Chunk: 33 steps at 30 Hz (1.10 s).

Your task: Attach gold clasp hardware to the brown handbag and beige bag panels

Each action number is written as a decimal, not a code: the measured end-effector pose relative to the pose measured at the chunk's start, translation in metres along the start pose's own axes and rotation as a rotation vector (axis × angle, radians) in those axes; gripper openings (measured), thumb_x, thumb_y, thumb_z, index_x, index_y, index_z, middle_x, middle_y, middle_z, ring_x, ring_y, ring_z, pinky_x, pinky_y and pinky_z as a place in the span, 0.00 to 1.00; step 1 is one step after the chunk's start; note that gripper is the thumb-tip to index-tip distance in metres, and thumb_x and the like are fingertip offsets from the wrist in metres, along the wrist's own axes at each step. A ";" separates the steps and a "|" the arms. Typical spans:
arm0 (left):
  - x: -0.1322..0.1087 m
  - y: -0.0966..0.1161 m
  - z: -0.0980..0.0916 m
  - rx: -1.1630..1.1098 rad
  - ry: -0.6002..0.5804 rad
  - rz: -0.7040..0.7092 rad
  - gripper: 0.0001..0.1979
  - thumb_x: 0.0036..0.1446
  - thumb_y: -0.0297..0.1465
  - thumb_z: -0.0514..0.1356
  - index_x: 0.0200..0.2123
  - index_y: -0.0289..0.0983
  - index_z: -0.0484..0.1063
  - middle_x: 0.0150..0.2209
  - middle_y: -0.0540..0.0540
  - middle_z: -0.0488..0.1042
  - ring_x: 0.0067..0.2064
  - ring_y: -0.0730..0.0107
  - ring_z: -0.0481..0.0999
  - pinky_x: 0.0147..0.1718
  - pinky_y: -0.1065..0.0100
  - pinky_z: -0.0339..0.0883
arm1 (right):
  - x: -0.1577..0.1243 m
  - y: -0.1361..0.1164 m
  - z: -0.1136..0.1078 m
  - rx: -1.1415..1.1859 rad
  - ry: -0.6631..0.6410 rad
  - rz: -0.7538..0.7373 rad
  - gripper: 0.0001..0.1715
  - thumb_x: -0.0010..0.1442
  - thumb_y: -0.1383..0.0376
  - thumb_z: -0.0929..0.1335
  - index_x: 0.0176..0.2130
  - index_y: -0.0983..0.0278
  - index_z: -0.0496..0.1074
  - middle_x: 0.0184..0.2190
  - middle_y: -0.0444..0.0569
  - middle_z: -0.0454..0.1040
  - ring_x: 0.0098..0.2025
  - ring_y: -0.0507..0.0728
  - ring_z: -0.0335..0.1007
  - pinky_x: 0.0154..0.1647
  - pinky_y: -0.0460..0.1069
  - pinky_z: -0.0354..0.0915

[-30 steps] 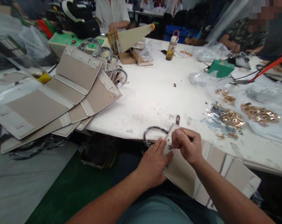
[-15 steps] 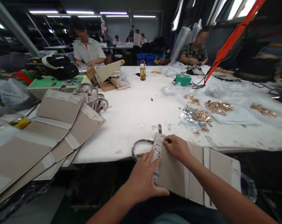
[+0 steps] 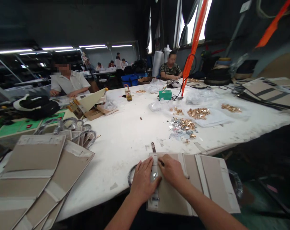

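Note:
A beige folded board panel (image 3: 207,182) lies at the near edge of the white table (image 3: 125,140), partly over my lap. My left hand (image 3: 142,182) rests flat on its left end, fingers stretched out beside a metal fitting (image 3: 155,176) on the white strip. My right hand (image 3: 172,171) presses on the panel just to the right, fingers curled round a thin dark tool (image 3: 161,163) whose tip shows by the knuckles. A dark braided handle loop (image 3: 130,172) pokes out from under the panel's left end.
A stack of similar beige panels (image 3: 37,172) with handles overhangs the table's left side. Gold metal fittings (image 3: 197,112) and foil scraps (image 3: 180,125) lie in the right middle. A small bottle (image 3: 128,94), a green box (image 3: 165,94) and an orange strap (image 3: 193,48) stand farther back. Two people sit at the far side.
The view has tilted up, showing more of the room. My right hand has dropped from working at the fitting to pressing on the panel; the left hand has slid up beside the strip.

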State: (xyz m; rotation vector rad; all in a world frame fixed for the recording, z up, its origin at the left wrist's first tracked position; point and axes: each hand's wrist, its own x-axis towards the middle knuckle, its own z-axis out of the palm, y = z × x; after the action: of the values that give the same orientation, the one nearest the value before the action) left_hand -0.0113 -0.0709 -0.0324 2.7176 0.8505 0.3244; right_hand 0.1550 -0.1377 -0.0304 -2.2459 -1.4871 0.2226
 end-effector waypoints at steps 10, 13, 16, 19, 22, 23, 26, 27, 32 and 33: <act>0.009 -0.016 0.011 -0.021 0.036 -0.027 0.36 0.62 0.46 0.60 0.69 0.39 0.62 0.70 0.39 0.61 0.69 0.49 0.64 0.68 0.44 0.55 | -0.004 -0.004 0.000 0.039 -0.051 -0.021 0.10 0.67 0.63 0.67 0.46 0.57 0.77 0.46 0.46 0.76 0.45 0.57 0.76 0.41 0.47 0.63; 0.012 -0.015 0.013 -0.023 0.049 -0.046 0.35 0.61 0.46 0.61 0.68 0.39 0.63 0.70 0.39 0.63 0.67 0.48 0.66 0.67 0.45 0.56 | -0.002 -0.002 0.000 0.046 -0.078 -0.048 0.11 0.67 0.65 0.67 0.48 0.57 0.76 0.46 0.47 0.76 0.45 0.58 0.76 0.42 0.47 0.64; 0.014 -0.011 0.014 -0.020 0.074 -0.051 0.34 0.60 0.42 0.62 0.67 0.39 0.64 0.69 0.39 0.64 0.66 0.48 0.67 0.66 0.44 0.58 | 0.000 -0.001 0.002 0.010 -0.106 -0.060 0.12 0.67 0.66 0.66 0.49 0.58 0.76 0.47 0.49 0.76 0.45 0.58 0.76 0.42 0.47 0.64; 0.015 -0.006 0.016 -0.016 0.081 -0.046 0.33 0.59 0.37 0.62 0.67 0.39 0.64 0.69 0.39 0.64 0.66 0.49 0.66 0.65 0.45 0.58 | 0.002 -0.003 0.006 -0.039 -0.128 -0.076 0.14 0.67 0.65 0.64 0.49 0.59 0.76 0.47 0.51 0.76 0.41 0.59 0.77 0.38 0.48 0.64; 0.017 -0.005 0.017 -0.023 0.082 -0.036 0.33 0.59 0.36 0.62 0.67 0.38 0.64 0.69 0.38 0.64 0.66 0.48 0.66 0.65 0.45 0.59 | 0.003 -0.008 0.007 -0.073 -0.132 -0.084 0.15 0.68 0.66 0.63 0.49 0.60 0.76 0.46 0.52 0.76 0.39 0.59 0.78 0.36 0.49 0.64; 0.017 -0.006 0.017 -0.032 0.084 -0.034 0.33 0.60 0.37 0.62 0.67 0.38 0.64 0.68 0.38 0.65 0.66 0.48 0.66 0.64 0.44 0.59 | 0.005 -0.008 0.006 -0.074 -0.132 -0.087 0.15 0.68 0.66 0.63 0.49 0.60 0.77 0.46 0.53 0.77 0.39 0.59 0.78 0.36 0.49 0.64; 0.017 -0.010 0.018 -0.068 0.075 -0.055 0.36 0.57 0.40 0.64 0.68 0.40 0.64 0.69 0.38 0.64 0.66 0.45 0.65 0.65 0.42 0.59 | 0.018 0.001 -0.008 -0.039 -0.156 -0.081 0.12 0.67 0.62 0.66 0.44 0.58 0.79 0.43 0.50 0.79 0.40 0.58 0.78 0.39 0.48 0.65; 0.016 -0.012 0.018 -0.079 0.068 -0.076 0.38 0.55 0.41 0.66 0.68 0.41 0.64 0.69 0.39 0.63 0.67 0.44 0.65 0.65 0.42 0.58 | 0.027 0.008 -0.016 -0.027 -0.156 -0.066 0.12 0.67 0.60 0.67 0.44 0.56 0.80 0.43 0.48 0.80 0.42 0.58 0.78 0.41 0.48 0.65; 0.018 -0.016 0.015 -0.141 0.067 -0.168 0.34 0.53 0.37 0.67 0.64 0.41 0.70 0.69 0.41 0.63 0.68 0.47 0.63 0.67 0.46 0.56 | 0.100 0.074 -0.063 -0.112 -0.055 0.105 0.19 0.69 0.59 0.64 0.54 0.54 0.79 0.54 0.50 0.79 0.53 0.61 0.75 0.48 0.51 0.65; 0.019 -0.016 0.014 -0.158 0.074 -0.172 0.33 0.54 0.36 0.66 0.63 0.41 0.71 0.68 0.40 0.65 0.67 0.48 0.64 0.66 0.47 0.57 | 0.115 0.087 -0.069 -0.141 -0.057 0.141 0.19 0.67 0.60 0.65 0.53 0.55 0.80 0.53 0.51 0.79 0.52 0.63 0.75 0.47 0.52 0.65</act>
State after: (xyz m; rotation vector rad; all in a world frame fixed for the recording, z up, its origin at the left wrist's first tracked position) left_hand -0.0008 -0.0500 -0.0488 2.4813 1.0255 0.4370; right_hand 0.3001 -0.0803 0.0046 -2.4792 -1.4134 0.2325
